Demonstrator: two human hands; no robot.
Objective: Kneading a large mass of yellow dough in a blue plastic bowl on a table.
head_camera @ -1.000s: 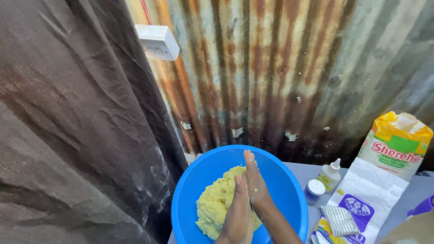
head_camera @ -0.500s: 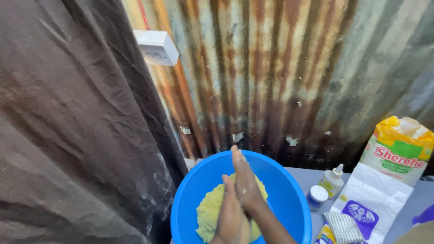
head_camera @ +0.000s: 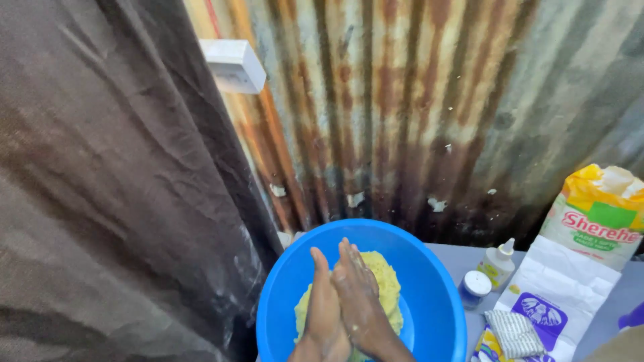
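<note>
A round blue plastic bowl (head_camera: 429, 295) sits at the bottom centre and holds a lump of pale yellow dough (head_camera: 384, 281). Above the dough my left hand (head_camera: 323, 312) and my right hand (head_camera: 358, 298) are pressed together palm to palm, fingers straight and pointing away from me. Bits of dough stick to the skin. Neither hand holds anything that I can see; the lower part of the dough is hidden behind them.
A small white squeeze bottle (head_camera: 500, 263) and a little blue jar with a white lid (head_camera: 475, 288) stand right of the bowl. Two flour bags, yellow-green (head_camera: 600, 214) and white (head_camera: 560, 302), lie further right. Rusty corrugated sheet (head_camera: 402, 114) behind; dark cloth (head_camera: 114, 188) left.
My joined hands have slid against each other and drawn back toward me, lower over the dough; the right hand no longer reaches far ahead of the left.
</note>
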